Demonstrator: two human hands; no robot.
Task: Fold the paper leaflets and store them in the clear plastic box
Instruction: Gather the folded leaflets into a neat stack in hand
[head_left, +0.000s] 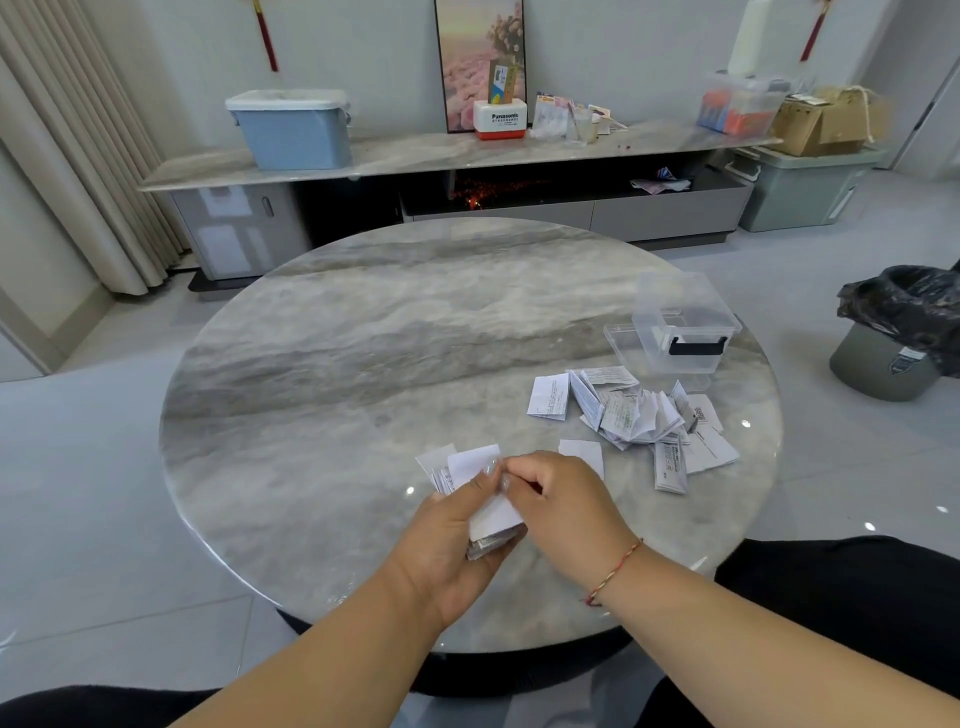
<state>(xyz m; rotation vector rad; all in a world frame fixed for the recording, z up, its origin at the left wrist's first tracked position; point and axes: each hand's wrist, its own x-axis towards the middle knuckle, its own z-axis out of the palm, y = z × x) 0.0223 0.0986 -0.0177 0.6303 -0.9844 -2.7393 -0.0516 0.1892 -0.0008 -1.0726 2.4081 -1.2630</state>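
My left hand (457, 540) holds a stack of white paper leaflets (470, 467) above the near edge of the round marble table (363, 364). My right hand (561, 504) pinches the top leaflet of that stack next to my left thumb. One white leaflet (584, 452) lies flat just behind my right hand. A loose pile of folded leaflets (631, 415) lies on the table to the right. Behind the pile stands the clear plastic box (685, 322) with a black handle, open, and its clear lid (621, 340) lies beside it on the left.
A bin lined with a black bag (898, 332) stands on the floor to the right of the table. Behind the table runs a long low cabinet (457, 156) bearing a blue lidded box (293, 127), a framed picture, and other boxes.
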